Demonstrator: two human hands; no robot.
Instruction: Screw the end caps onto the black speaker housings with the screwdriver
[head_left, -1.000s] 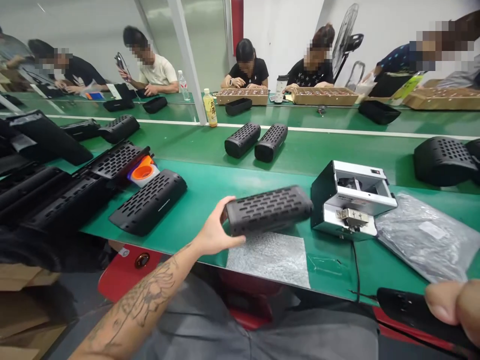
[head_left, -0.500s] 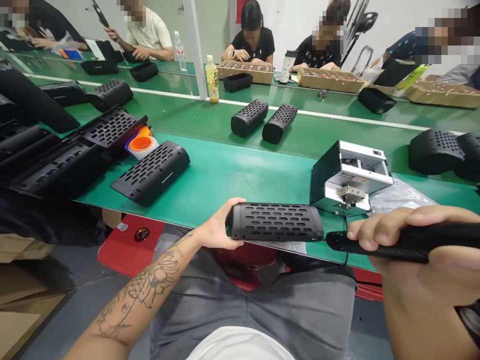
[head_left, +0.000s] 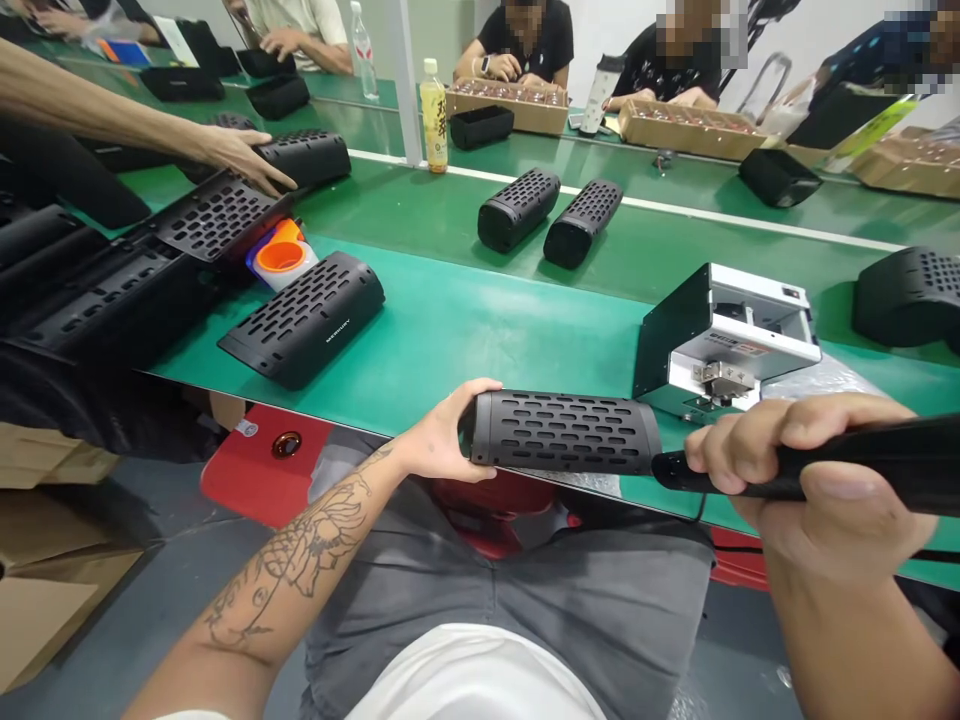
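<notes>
My left hand point(head_left: 442, 440) grips the left end of a black perforated speaker housing point(head_left: 562, 432), held level over my lap at the near edge of the green bench point(head_left: 480, 330). My right hand point(head_left: 817, 490) is wrapped round a black stick-shaped tool point(head_left: 885, 465). The tool's tip touches the housing's right end.
A small grey and white machine point(head_left: 727, 345) stands on the bench just behind the housing. A speaker shell point(head_left: 307, 315) lies to the left, by an orange cup point(head_left: 283, 258) and stacked black shells. A co-worker's hand point(head_left: 240, 160) reaches in at upper left. Two more housings point(head_left: 551, 210) sit on the belt.
I pulled the housing off the bench toward my lap and brought the tool up to its right end. A co-worker's arm has reached in from the left.
</notes>
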